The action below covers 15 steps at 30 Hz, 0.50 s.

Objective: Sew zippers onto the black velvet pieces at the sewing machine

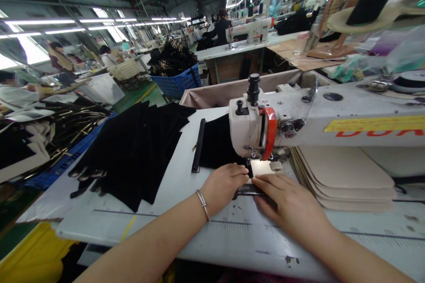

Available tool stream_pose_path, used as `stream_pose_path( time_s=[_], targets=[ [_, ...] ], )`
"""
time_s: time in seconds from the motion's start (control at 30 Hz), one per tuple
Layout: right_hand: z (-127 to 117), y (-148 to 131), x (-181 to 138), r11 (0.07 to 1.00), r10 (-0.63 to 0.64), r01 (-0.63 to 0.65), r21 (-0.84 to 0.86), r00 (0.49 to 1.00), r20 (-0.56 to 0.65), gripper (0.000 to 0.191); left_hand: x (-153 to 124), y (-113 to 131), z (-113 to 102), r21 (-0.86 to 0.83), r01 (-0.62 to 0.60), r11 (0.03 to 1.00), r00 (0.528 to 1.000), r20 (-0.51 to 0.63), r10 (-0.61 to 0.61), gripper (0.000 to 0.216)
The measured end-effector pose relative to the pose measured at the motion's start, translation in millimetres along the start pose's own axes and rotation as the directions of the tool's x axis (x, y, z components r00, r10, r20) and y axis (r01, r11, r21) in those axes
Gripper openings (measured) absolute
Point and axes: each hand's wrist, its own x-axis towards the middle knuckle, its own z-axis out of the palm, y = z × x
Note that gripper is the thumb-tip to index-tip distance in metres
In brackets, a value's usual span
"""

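A black fabric piece [215, 143] lies flat under the white head of a sewing machine [244, 130], with a dark strip [198, 146] and a small metal zipper pull along its left edge. My left hand [229, 183], with a ring and a bracelet, presses bent fingers onto its near right corner. Close beside it, my right hand [287, 199] stretches its fingers to the work's near edge, its thumb lower and apart. A bright pale patch [262, 168] shows by the needle area; whether it is a panel or the machine bed, I cannot tell. The machine head hides part of the fabric.
Black pieces [133, 150] are piled on the table to the left. A stack of beige panels [345, 172] sits under the machine arm. A ruler scale [226, 224] runs along the near tabletop. Blue crates [175, 82], other machines and several people stand beyond.
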Motion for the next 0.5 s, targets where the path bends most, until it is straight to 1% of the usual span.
stream_pose_path(
  time_s=[0.23, 0.37, 0.5],
  targets=[
    [4.8, 10.2, 18.1, 0.998, 0.028, -0.026, -0.05, 0.999, 0.027, 0.035, 17.0, -13.7, 1.2, -0.035, 0.079, 0.996, 0.997, 0.007, -0.078, 0.02],
    [8.2, 12.9, 23.8, 0.999, 0.027, -0.026, -0.039, 0.999, 0.021, 0.038, 22.2, -18.3, 4.8, -0.019, 0.138, 0.99, 0.99, -0.023, -0.139, 0.018],
    [9.7, 11.8, 25.5, 0.999, 0.044, -0.043, -0.032, 0.999, 0.014, 0.039, 24.1, -17.8, 4.8, -0.007, 0.18, 0.984, 0.982, -0.051, -0.18, 0.018]
  ],
)
